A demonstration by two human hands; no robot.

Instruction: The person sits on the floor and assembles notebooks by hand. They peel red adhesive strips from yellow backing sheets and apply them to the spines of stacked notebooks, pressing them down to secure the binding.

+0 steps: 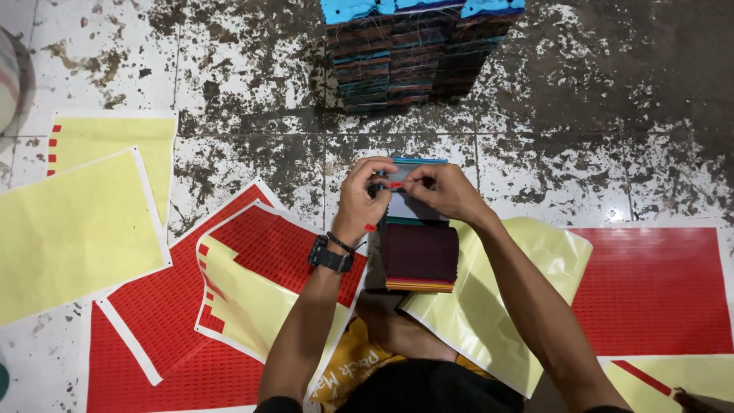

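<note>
While the person sits on the floor, knees near bottom centre, a dark maroon swatch stack (420, 256) lies just ahead of the lap, its long axis running near-to-far. Yellow backing sheet (489, 306) curls under it on the right; red sticker sheets (650, 287) spread left and right. More yellow sheets (73, 229) lie far left.

Both hands meet at the stack's far end. Left hand (359, 200), watch on wrist, is pinched narrow with thumb and fingers closed on a small red sticker (395, 185), touching the grey top swatch (405, 203). Right hand (445, 191) is also narrow, fingertips pinching the same spot from the right side; whether it grips the sticker or only presses the swatch edge, cannot tell. Another red sticker bit (370, 227) sits by the left wrist.

Sticker lies between the two hands, about equally close to both, slightly nearer the left fingertips.

Farther off, a tall pile of dark swatch bundles (417, 57) with blue tops stands on the stained tile floor (581, 115), well apart from the hands.
</note>
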